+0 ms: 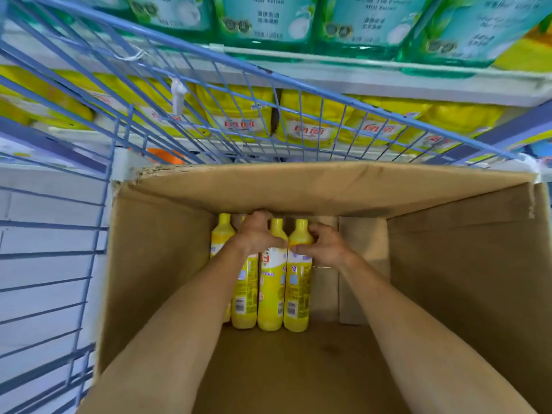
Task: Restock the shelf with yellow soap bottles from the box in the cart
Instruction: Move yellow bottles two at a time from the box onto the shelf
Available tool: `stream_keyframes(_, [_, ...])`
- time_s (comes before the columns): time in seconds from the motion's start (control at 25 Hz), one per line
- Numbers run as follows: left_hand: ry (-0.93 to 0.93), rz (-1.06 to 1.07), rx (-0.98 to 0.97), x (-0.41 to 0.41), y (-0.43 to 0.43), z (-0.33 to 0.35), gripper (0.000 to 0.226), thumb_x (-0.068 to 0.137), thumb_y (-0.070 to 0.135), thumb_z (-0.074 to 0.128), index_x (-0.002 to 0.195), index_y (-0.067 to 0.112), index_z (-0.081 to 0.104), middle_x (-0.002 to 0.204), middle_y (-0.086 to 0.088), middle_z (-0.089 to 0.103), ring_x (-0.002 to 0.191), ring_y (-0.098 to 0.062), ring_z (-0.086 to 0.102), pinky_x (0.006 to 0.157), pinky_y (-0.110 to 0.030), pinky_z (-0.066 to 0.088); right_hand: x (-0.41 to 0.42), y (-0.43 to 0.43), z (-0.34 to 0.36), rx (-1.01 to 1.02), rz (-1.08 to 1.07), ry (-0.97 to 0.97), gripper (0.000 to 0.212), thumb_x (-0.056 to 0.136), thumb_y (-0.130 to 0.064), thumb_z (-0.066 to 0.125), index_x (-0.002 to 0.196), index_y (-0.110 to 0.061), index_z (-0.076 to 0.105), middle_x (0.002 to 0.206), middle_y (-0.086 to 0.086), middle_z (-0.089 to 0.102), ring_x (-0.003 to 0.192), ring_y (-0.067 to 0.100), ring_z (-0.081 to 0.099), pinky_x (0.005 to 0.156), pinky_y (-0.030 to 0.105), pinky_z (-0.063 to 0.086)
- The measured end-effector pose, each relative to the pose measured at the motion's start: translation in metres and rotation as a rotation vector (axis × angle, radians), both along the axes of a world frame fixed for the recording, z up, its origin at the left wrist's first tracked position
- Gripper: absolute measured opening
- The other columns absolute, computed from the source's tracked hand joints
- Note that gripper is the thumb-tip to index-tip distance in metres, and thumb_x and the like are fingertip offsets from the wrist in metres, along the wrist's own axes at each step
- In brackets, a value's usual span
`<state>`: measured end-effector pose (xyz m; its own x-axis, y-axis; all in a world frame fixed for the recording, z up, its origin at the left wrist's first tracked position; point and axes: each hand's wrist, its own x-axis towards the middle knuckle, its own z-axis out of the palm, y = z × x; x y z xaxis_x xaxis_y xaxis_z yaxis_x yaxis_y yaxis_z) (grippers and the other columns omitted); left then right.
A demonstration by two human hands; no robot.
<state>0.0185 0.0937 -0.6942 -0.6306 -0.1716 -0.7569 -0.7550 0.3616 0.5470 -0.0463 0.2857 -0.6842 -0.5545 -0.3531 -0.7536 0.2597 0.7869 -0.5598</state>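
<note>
A deep cardboard box (pixel 155 264) stands in a blue wire cart (pixel 59 234). Several yellow soap bottles (pixel 270 294) stand upright in a row against the box's far wall, left of centre. My left hand (pixel 257 234) is curled over the neck of a bottle in the middle of the row; its cap is hidden under my fingers. My right hand (pixel 324 245) grips the neck of the rightmost bottle (pixel 297 288). Both forearms reach down into the box.
Beyond the cart's wire wall a shelf (pixel 388 82) holds yellow refill pouches (pixel 310 124), and the shelf above it holds green ones (pixel 265 22). The box floor (pixel 298 369) in front of the bottles and its right half are bare cardboard.
</note>
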Motion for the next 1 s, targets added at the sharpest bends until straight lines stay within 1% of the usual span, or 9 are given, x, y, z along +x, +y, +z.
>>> stream_keyframes(0.12, [0.064, 0.095, 0.103, 0.014, 0.007, 0.028, 0.079, 0.054, 0.028, 0.091, 0.124, 0.017, 0.057, 0.121, -0.007, 0.064, 0.113, -0.023, 0.060, 0.094, -0.041, 0.055, 0.006, 0.000, 0.015, -0.095, -0.102, -0.012, 0.049, 0.069, -0.008, 0.090, 0.107, -0.019, 0.062, 0.103, 0.001, 0.073, 0.096, 0.021, 0.071, 0.084, 0.039, 0.060])
stream_keyframes(0.2, [0.122, 0.139, 0.129, 0.027, 0.014, 0.049, 0.081, 0.052, 0.032, 0.089, 0.124, 0.024, 0.054, 0.127, -0.010, 0.061, 0.120, -0.024, 0.057, 0.098, -0.041, 0.053, 0.016, 0.005, 0.039, -0.119, -0.120, 0.041, 0.055, 0.061, -0.020, 0.094, 0.105, -0.024, 0.062, 0.105, -0.001, 0.073, 0.098, 0.020, 0.071, 0.089, 0.042, 0.060])
stream_keyframes(0.32, [0.196, 0.123, 0.125, 0.044, 0.019, 0.089, 0.088, 0.048, 0.038, 0.093, 0.125, 0.019, 0.056, 0.119, -0.009, 0.064, 0.108, -0.023, 0.064, 0.075, -0.042, 0.062, 0.026, 0.019, 0.083, -0.162, -0.115, 0.129, 0.078, 0.044, -0.044, 0.094, 0.114, -0.020, 0.068, 0.106, -0.003, 0.075, 0.099, 0.017, 0.072, 0.087, 0.037, 0.060])
stream_keyframes(0.44, [0.283, 0.082, 0.139, 0.040, 0.017, 0.166, 0.067, 0.059, 0.018, 0.095, 0.116, 0.017, 0.059, 0.098, 0.001, 0.063, 0.080, -0.008, 0.059, 0.054, -0.028, 0.054, 0.021, 0.025, 0.154, -0.208, -0.115, 0.189, 0.068, 0.053, -0.030, 0.099, 0.114, -0.020, 0.069, 0.107, -0.002, 0.076, 0.098, 0.015, 0.072, 0.087, 0.035, 0.060])
stream_keyframes(0.56, [0.401, 0.046, 0.115, 0.025, 0.007, 0.240, 0.075, 0.051, 0.035, 0.095, 0.116, 0.022, 0.061, 0.103, 0.005, 0.067, 0.092, -0.011, 0.063, 0.075, -0.025, 0.054, 0.008, 0.024, 0.231, -0.288, -0.092, 0.230, 0.066, 0.055, -0.027, 0.099, 0.113, -0.019, 0.070, 0.107, -0.001, 0.075, 0.095, 0.011, 0.069, 0.089, 0.036, 0.059])
stream_keyframes(0.68, [0.521, 0.012, 0.138, 0.006, -0.003, 0.321, 0.093, 0.047, 0.043, 0.094, 0.129, 0.020, 0.058, 0.118, -0.002, 0.069, 0.110, -0.019, 0.066, 0.094, -0.041, 0.057, -0.006, 0.027, 0.312, -0.359, -0.069, 0.331, 0.053, 0.052, -0.029, 0.098, 0.099, -0.025, 0.073, 0.100, 0.000, 0.077, 0.092, 0.013, 0.069, 0.090, 0.044, 0.059])
stream_keyframes(0.84, [0.686, -0.097, 0.121, -0.019, -0.004, 0.450, 0.065, 0.064, 0.013, 0.095, 0.117, 0.010, 0.056, 0.100, 0.001, 0.067, 0.094, -0.012, 0.065, 0.076, -0.025, 0.056, -0.024, 0.029, 0.425, -0.426, -0.031, 0.513, 0.040, 0.064, -0.009, 0.095, 0.093, -0.019, 0.069, 0.092, -0.002, 0.075, 0.082, 0.005, 0.067, 0.080, 0.036, 0.059])
stream_keyframes(0.92, [0.788, -0.156, 0.083, -0.032, -0.005, 0.502, 0.052, 0.068, 0.000, 0.090, 0.106, 0.012, 0.056, 0.087, 0.000, 0.062, 0.081, -0.010, 0.061, 0.067, -0.025, 0.052, -0.034, 0.028, 0.478, -0.441, -0.015, 0.668, 0.041, 0.060, -0.023, 0.097, 0.086, -0.023, 0.066, 0.084, -0.006, 0.071, 0.073, 0.000, 0.063, 0.070, 0.034, 0.055])
stream_keyframes(1.0, [0.884, -0.171, 0.043, -0.044, -0.001, 0.549, 0.050, 0.068, -0.004, 0.089, 0.102, 0.012, 0.057, 0.084, 0.001, 0.063, 0.076, -0.004, 0.061, 0.066, -0.022, 0.052, -0.049, 0.033, 0.523, -0.462, 0.003, 0.796, 0.050, 0.054, -0.037, 0.096, 0.092, -0.021, 0.068, 0.090, 0.002, 0.074, 0.080, 0.013, 0.068, 0.075, 0.047, 0.058])
